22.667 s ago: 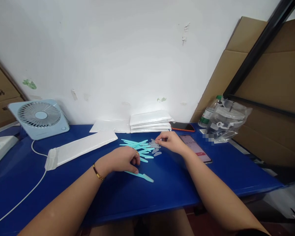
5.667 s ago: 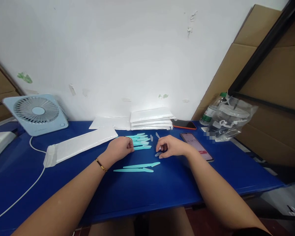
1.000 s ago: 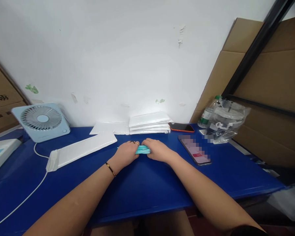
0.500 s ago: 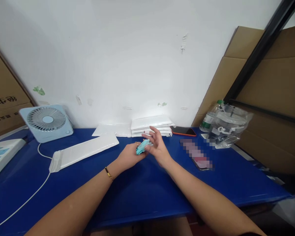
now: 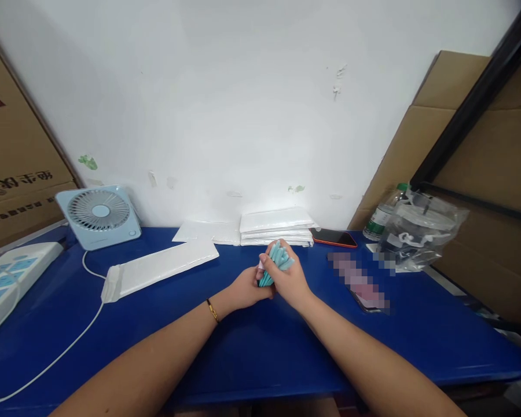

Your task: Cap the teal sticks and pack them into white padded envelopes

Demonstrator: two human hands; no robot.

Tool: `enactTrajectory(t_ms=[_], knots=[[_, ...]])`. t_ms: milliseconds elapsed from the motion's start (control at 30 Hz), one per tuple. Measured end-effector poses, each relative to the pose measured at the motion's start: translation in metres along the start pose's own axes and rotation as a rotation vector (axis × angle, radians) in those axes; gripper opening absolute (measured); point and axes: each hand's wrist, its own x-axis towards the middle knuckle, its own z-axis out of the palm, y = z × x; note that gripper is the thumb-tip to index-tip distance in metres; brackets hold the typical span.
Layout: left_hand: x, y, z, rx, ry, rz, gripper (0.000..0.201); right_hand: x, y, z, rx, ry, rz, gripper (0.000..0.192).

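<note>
A bundle of slim teal stick-like pieces (image 5: 278, 256) is held upright and slightly tilted between my hands, over the table's middle. Around its upper part, the fingers and thumb of my right hand (image 5: 294, 285) are closed. My left hand (image 5: 246, 288) cups the lower end, fingers wrapped partly behind it. What the pieces are exactly is too small to make out. Just behind the hands lies a stack of white padded envelopes (image 5: 278, 221). To the left, a single long white envelope (image 5: 162, 269) lies flat on the blue table (image 5: 243, 353).
A light blue fan (image 5: 99, 217) and a power strip (image 5: 17, 284) with a white cable occupy the left. On the right are a red-edged phone (image 5: 333, 238), a second blurred phone (image 5: 364, 289), a bottle (image 5: 380, 220) and a bagged cup (image 5: 421, 231). Cardboard (image 5: 417, 127) flanks the table.
My right hand's raised, spread fingers have closed around the teal bundle. The bundle has turned more upright, and its separate pieces now show. The camera view has shifted slightly left.
</note>
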Motion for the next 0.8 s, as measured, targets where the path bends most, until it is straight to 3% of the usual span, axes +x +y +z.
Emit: enactTrajectory(t_ms=[100, 233, 300, 367, 467, 600, 700, 800], knots=[[-0.002, 0.003, -0.001, -0.043, -0.026, -0.047, 0.015, 0.002, -0.003, -0.005, 0.082, -0.07, -0.01, 0.031], [-0.011, 0.014, -0.003, -0.064, -0.166, -0.045, 0.027, 0.003, -0.008, -0.012, 0.024, -0.512, 0.024, 0.037], [-0.013, 0.017, -0.001, -0.057, -0.242, -0.062, 0.025, 0.002, -0.008, -0.012, -0.027, -0.614, 0.03, 0.03], [-0.012, 0.016, 0.003, -0.06, -0.251, -0.08, 0.024, 0.002, -0.007, -0.013, -0.014, -0.52, 0.024, 0.031], [-0.004, 0.012, 0.003, 0.072, -0.086, 0.017, 0.035, 0.007, 0.001, -0.019, 0.11, -0.186, 0.028, 0.033], [0.0, 0.014, -0.028, 0.659, 0.267, 0.134, 0.054, 0.02, 0.019, -0.035, 0.12, 0.199, -0.014, 0.031], [-0.012, 0.015, -0.066, 1.06, 0.45, 0.007, 0.07, 0.025, 0.036, -0.045, -0.108, 0.19, 0.036, 0.037], [-0.026, 0.008, -0.096, 1.228, 0.437, -0.327, 0.083, 0.026, 0.05, -0.049, -0.246, 0.05, 0.03, 0.041]])
